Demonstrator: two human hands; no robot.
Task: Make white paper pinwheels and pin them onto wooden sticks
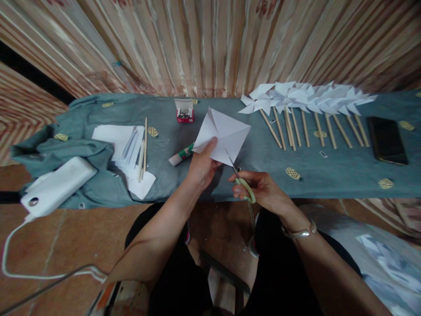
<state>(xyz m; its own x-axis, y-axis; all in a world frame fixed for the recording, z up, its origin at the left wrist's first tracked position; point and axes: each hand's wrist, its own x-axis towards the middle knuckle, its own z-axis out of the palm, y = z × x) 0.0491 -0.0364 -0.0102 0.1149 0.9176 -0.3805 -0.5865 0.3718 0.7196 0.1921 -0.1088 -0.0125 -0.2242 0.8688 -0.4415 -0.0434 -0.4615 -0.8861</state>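
A creased square sheet of white paper (230,127) is pinched by my left hand (203,166) at its near-left edge, thumb on top. My right hand (258,188) grips scissors (246,188) with pale green handles. Their blades meet the paper's near corner, pointing toward its middle. Just left of the paper lies a glue stick (182,154) with a green label, partly covered by the sheet. Behind it stands an open red box (185,115) of small metal pieces.
Several white paper pinwheels (289,96) on wooden sticks lie at the back right, beside a black phone (388,139). At left are paper sheets (108,134), loose wooden sticks (145,145) and a white corded device (59,186). A green cloth (345,180) covers the table.
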